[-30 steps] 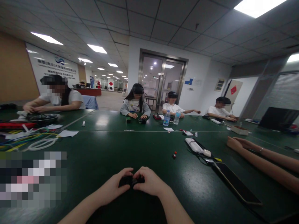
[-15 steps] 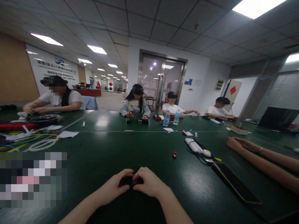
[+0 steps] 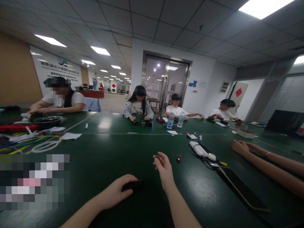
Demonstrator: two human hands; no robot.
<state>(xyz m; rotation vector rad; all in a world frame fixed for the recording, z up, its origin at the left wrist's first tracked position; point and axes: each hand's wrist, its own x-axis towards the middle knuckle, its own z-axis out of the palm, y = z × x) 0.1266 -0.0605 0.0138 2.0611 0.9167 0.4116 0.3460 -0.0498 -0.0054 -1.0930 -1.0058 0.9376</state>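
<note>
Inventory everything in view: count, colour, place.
Table: one, dark green, throughout
Black object: one, black, near centre
Small item: one, red and dark, centre-right
Phone: one, black screen, right
Wrapped block: one, white, beside phone
Bottles: two, clear-blue, far side
Papers: several, white, scattered
Cables: several, mixed colours, left
Open box: one, beige, far right
Screen: one, black, right edge
Seated people: four, white or grey tops, opposite
Neighbour's hands: two, bare, right
Glass door: one, silver-framed, background
Left hand: one, bare, gripping black object
Right hand: one, bare, centre, contents unclear
</note>
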